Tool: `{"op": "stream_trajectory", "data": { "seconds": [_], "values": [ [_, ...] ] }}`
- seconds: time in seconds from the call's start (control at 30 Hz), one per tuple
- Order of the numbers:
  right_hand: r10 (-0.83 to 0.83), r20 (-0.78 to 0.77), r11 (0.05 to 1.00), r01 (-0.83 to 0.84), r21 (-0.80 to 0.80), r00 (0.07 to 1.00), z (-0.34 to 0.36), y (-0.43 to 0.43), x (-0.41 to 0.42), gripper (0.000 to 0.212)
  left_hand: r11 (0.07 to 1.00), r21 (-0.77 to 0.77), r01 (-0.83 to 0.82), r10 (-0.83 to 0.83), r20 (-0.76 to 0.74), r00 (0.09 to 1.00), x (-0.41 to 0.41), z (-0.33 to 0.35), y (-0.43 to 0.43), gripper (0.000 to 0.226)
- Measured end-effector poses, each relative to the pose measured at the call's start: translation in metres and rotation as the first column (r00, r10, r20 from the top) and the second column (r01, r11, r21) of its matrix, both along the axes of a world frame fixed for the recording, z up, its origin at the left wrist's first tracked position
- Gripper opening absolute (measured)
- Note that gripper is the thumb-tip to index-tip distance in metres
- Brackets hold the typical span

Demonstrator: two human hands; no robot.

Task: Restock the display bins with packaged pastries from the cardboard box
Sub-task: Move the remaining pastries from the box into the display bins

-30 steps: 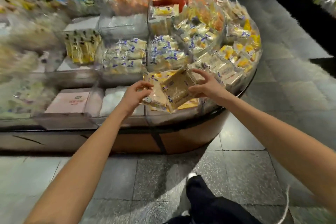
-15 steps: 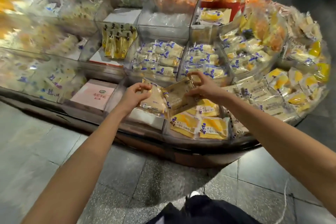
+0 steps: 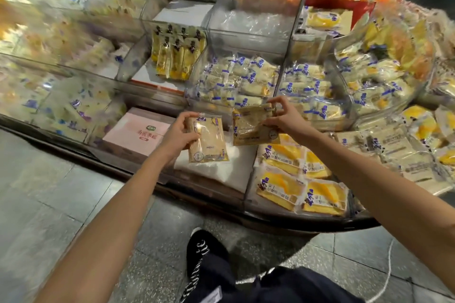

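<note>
My left grip (image 3: 181,134) pinches a tan pastry in clear plastic wrap (image 3: 208,141) by its edge; my right grip (image 3: 283,118) holds a second tan wrapped pastry (image 3: 251,124), tilted. Both hang over the white-lined clear front bin (image 3: 216,172). Slick film could slip, dropping one among the yellow wrapped cakes (image 3: 302,179) just beside, or the blue-labelled pale packets (image 3: 243,81) behind.

Bare forearms; dark trousers (image 3: 283,285), white lettering.
</note>
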State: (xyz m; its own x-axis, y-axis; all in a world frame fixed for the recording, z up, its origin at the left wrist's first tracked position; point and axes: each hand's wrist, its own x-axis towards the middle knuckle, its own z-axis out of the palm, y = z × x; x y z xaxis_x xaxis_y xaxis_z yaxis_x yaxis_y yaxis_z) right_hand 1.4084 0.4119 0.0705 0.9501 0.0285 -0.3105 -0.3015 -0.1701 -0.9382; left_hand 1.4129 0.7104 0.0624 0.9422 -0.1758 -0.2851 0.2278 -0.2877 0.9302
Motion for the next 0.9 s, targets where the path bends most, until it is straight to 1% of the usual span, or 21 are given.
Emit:
{"op": "stream_trajectory", "data": {
  "seconds": [0.07,0.2,0.3,0.37,0.47,0.6,0.8,0.87,0.9],
  "values": [
    [-0.045,-0.002,0.998,0.045,-0.033,0.999,-0.007,0.018,0.016,0.047,0.999,-0.033,0.033,-0.033,-0.018,0.999,0.018,-0.005,0.019,0.055],
    [-0.123,0.029,0.987,0.125,-0.099,0.992,-0.016,0.054,0.044,0.046,0.993,-0.007,0.12,-0.12,-0.051,0.991,0.066,-0.01,0.061,0.061],
    [-0.151,-0.003,0.979,0.149,-0.137,0.989,-0.023,0.075,0.057,0.041,0.981,-0.02,0.194,-0.195,-0.094,0.976,0.099,-0.01,0.083,0.065],
    [-0.172,-0.018,0.976,0.168,-0.137,0.985,-0.026,0.086,0.066,0.037,0.966,-0.017,0.257,-0.257,-0.124,0.958,0.121,-0.009,0.092,0.064],
    [-0.231,-0.007,0.958,0.226,-0.174,0.973,-0.033,0.097,0.072,0.038,0.931,0.032,0.363,-0.354,-0.158,0.922,0.151,-0.01,0.099,0.064],
    [-0.311,-0.018,0.936,0.303,-0.18,0.95,-0.044,0.099,0.066,0.037,0.876,0.037,0.481,-0.466,-0.2,0.862,0.172,-0.013,0.095,0.067],
    [-0.333,-0.066,0.936,0.321,-0.143,0.941,-0.056,0.087,0.049,0.043,0.86,0.043,0.508,-0.49,-0.207,0.847,0.184,-0.031,0.08,0.085],
    [-0.333,-0.088,0.936,0.317,-0.152,0.939,-0.06,0.085,0.042,0.042,0.845,0.081,0.528,-0.505,-0.199,0.84,0.179,-0.038,0.074,0.083],
    [-0.331,-0.098,0.937,0.315,-0.152,0.938,-0.062,0.083,0.039,0.042,0.842,0.116,0.528,-0.504,-0.185,0.844,0.176,-0.042,0.072,0.077]
  ]
}}
